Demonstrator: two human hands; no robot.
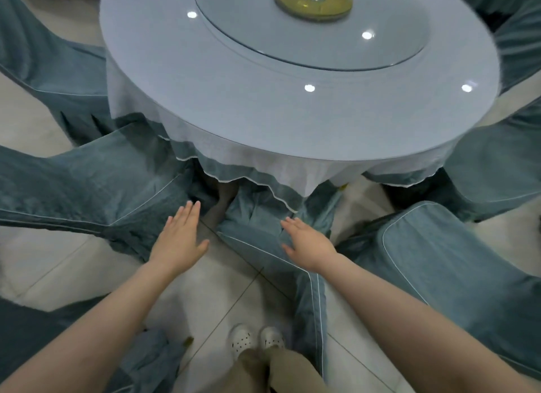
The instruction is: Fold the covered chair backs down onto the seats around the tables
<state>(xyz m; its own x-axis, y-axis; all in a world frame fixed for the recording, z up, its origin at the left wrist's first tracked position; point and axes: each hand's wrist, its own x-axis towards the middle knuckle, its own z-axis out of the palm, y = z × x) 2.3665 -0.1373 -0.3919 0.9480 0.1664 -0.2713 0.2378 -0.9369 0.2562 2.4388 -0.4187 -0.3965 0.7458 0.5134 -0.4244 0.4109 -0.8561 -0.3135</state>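
Nearest, white clogs [256, 338] stand on the tiled floor [205, 299]. Both arms reach forward. The left hand [180, 234] is flat and released, hovering over the gap beside the left chair [87, 187], grasping nothing. The right hand [304, 243], fingers straight, lies on or just above the centre chair [257, 228]; contact is unclear. This chair, tucked against the round table [292, 135], seems to be the one in hand, its covered back apparently low. The next move likely calls for pressing it flat, then turning to the right chair [453, 261].
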